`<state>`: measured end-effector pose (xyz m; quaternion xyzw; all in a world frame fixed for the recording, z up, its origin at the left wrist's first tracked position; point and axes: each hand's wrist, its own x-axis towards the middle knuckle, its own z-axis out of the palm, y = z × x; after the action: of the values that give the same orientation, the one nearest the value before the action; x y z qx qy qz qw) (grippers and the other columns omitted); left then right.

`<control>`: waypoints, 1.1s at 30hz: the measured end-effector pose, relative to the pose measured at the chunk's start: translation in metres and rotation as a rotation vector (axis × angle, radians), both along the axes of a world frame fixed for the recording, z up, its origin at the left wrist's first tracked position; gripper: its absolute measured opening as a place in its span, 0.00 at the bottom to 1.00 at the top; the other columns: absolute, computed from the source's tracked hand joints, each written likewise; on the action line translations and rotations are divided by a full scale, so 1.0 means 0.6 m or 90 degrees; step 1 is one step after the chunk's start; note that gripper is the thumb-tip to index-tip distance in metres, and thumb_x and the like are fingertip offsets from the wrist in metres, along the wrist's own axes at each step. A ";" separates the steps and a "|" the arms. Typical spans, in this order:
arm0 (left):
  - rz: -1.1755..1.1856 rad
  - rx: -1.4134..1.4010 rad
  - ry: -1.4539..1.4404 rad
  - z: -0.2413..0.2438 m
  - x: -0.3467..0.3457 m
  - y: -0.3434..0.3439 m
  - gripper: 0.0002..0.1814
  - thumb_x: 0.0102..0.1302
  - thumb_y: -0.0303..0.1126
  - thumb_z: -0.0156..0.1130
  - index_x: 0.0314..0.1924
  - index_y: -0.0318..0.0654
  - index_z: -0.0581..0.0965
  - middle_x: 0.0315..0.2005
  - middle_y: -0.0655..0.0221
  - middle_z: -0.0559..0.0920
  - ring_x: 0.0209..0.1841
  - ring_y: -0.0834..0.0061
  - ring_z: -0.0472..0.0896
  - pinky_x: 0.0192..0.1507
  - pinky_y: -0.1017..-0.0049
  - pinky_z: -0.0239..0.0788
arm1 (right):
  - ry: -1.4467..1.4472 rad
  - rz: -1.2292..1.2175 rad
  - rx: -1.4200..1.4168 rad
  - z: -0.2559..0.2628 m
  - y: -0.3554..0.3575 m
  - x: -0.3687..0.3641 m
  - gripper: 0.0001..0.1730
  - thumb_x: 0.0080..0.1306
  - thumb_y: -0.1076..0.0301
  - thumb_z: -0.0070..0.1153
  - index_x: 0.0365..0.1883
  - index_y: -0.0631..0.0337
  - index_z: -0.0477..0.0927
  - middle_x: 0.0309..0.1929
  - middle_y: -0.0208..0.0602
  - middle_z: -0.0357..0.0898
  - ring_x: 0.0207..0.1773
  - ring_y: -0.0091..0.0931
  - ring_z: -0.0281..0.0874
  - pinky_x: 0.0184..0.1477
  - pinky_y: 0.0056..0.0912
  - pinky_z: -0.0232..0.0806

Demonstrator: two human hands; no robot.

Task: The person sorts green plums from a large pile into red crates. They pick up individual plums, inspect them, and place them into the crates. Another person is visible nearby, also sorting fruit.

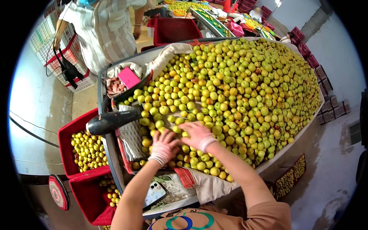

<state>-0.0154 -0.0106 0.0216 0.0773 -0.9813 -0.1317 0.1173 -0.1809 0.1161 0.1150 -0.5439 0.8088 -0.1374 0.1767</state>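
Note:
A large heap of small yellow-green fruits (230, 92), which look like jujubes, fills a cloth-lined bin before me. My left hand (165, 146), in a pale thin glove, rests over the fruits at the near left end with its fingers spread. Just right of it is my right hand (198, 135), gloved too, palm down with fingers reaching left among the fruits. One fruit shows between its thumb and fingers, with no grip visible. Left of both hands lies a white woven strip (130, 139). A black cylindrical device (113, 122) juts over the bin's left edge.
Red-lined crates (64, 143) holding fruits stand below the left edge. A phone (155, 194) lies on the near ledge, a pink case (128, 78) in the far left corner. Beside a round stool (59, 192) is floor. A person (106, 34) stands across; others sit by a sorting conveyor (212, 23).

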 end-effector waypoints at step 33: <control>0.181 0.108 -0.040 0.004 0.033 0.022 0.13 0.61 0.45 0.63 0.43 0.55 0.84 0.53 0.74 0.79 0.63 0.63 0.69 0.67 0.49 0.50 | 0.167 -0.146 0.201 -0.057 -0.038 -0.072 0.22 0.67 0.56 0.55 0.60 0.44 0.77 0.62 0.35 0.74 0.62 0.37 0.72 0.64 0.36 0.69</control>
<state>0.0042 0.0028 0.0237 0.2293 -0.9490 -0.1934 0.0973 -0.2240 0.0931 0.0808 -0.4272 0.8927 0.0434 0.1365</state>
